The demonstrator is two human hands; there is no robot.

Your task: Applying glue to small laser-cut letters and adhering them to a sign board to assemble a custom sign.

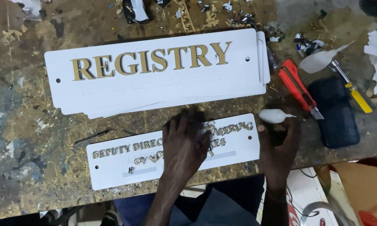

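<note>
A small white sign plate (pixel 113 165) with small gold letters glued on it lies near the table's front edge. My left hand (pixel 184 144) rests flat on the plate's middle, fingers spread over some letters. My right hand (pixel 278 146) grips a small white glue bottle (pixel 273 116) just off the plate's right end, its nozzle pointing right. Above lies a stack of larger white sign plates (pixel 155 90); the top one carries big gold letters.
A red utility knife (pixel 297 86), a black case (pixel 337 113), a yellow-handled tool (pixel 353 90) and a white plastic piece (pixel 318 61) lie at the right. A thin dark stick (pixel 90 137) lies left. Scraps litter the worn table's (pixel 25 125) far edge.
</note>
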